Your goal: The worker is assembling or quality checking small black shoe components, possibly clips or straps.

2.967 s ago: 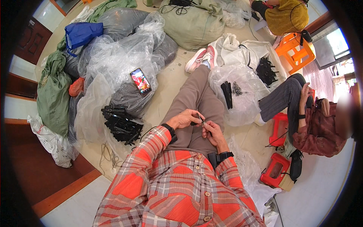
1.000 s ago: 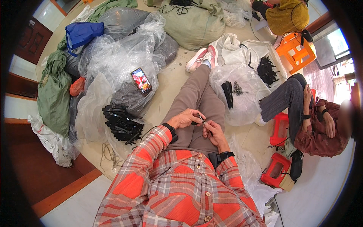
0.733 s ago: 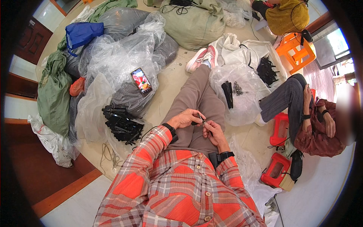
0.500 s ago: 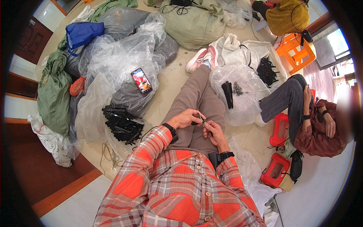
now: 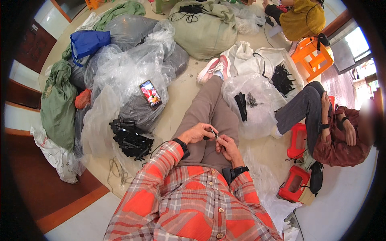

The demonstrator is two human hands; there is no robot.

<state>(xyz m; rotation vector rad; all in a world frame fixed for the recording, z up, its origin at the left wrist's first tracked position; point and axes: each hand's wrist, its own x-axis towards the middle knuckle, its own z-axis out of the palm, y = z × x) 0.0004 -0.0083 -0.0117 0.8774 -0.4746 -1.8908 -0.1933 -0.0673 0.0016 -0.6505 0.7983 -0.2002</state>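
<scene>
1. Beige floor (image 5: 181,86) spreads around me, crowded with clear plastic bags (image 5: 128,68) and green sacks (image 5: 203,30).
2. My left hand (image 5: 197,132) has its fingertips pinched shut on a small dark part (image 5: 212,134) over my lap.
3. My right hand (image 5: 228,145) meets it, fingers curled closed onto the same part; which fingers bear the grip I cannot tell.
4. Open floor is scarce: a pile of black pieces (image 5: 130,138) lies just left of my thigh, a bag (image 5: 253,106) of more sits just right of my legs, and a phone (image 5: 150,93) rests on the plastic.
5. Both forearms, in plaid sleeves, angle inward from below, wrists bent toward each other.
6. Another person (image 5: 337,134) sits well apart on the right.
</scene>
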